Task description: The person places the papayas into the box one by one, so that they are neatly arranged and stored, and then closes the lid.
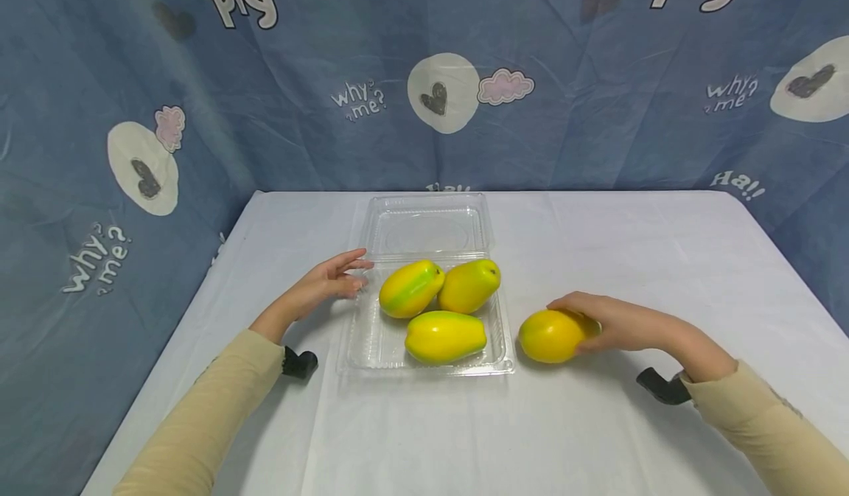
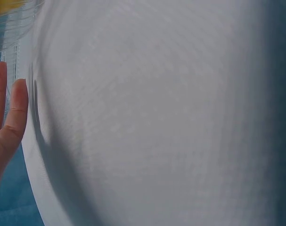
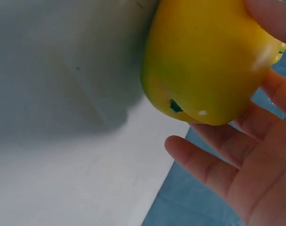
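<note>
My right hand grips a yellow papaya at the right of the clear plastic box, thumb on the near side and fingers on the far side. In the right wrist view this papaya shows a greenish end with a small dark mark, and the little finger stands apart from it. Three more yellow-green papayas lie in the box: one at back left, one at back right, one in front. Beside the box's left edge is my left hand, fingers extended, holding nothing; whether it touches the rim I cannot tell.
The box's hinged lid lies folded back behind it. A white cloth covers the table, and a blue printed curtain hangs behind and at both sides. Black wrist mounts stick out from both sleeves.
</note>
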`<control>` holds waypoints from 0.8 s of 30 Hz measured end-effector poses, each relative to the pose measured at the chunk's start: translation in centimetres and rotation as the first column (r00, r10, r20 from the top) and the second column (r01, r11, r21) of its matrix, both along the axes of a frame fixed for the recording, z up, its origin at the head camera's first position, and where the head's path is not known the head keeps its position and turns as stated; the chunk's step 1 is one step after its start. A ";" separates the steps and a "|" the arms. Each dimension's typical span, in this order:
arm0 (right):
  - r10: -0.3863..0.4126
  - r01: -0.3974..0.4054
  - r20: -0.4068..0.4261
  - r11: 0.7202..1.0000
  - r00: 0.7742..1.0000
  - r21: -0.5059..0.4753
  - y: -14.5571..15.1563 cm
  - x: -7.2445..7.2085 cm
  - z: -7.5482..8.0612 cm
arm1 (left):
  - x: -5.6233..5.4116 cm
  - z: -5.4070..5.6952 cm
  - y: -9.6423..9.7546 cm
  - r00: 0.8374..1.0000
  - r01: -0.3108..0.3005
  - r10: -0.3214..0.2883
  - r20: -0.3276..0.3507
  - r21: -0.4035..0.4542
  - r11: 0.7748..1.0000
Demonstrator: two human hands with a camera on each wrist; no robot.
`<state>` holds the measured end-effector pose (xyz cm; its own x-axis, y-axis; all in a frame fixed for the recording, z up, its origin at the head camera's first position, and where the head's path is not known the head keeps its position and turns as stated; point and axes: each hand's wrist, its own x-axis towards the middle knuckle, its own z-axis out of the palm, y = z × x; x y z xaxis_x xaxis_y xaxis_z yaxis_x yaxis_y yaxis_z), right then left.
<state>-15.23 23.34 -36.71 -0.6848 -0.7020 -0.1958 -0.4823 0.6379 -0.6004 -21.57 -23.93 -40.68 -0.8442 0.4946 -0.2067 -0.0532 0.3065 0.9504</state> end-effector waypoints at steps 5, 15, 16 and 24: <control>-0.026 0.027 0.025 1.000 0.999 -0.016 0.1 0.3 -0.4 | 0.1 0.1 0.1 1.000 -0.006 0.006 0.006 -0.004 1.000; -0.054 0.058 -0.081 0.997 0.995 0.042 0.2 0.2 0.2 | 0.2 0.2 0.2 1.000 -0.007 0.007 0.002 -0.001 1.000; -0.061 0.065 -0.089 0.997 0.994 0.043 0.2 0.2 0.4 | 0.2 0.2 0.1 1.000 -0.006 0.006 0.000 -0.001 1.000; -0.059 0.065 -0.157 0.997 0.986 0.032 0.5 -0.1 1.4 | 0.1 0.0 0.1 1.000 -0.006 0.006 -0.006 0.000 1.000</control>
<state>-15.35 23.88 -35.35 -0.7509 -0.6515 -0.1081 -0.5269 0.6897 -0.4966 -21.45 -23.87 -40.64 -0.8483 0.4897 -0.2014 -0.0489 0.3063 0.9507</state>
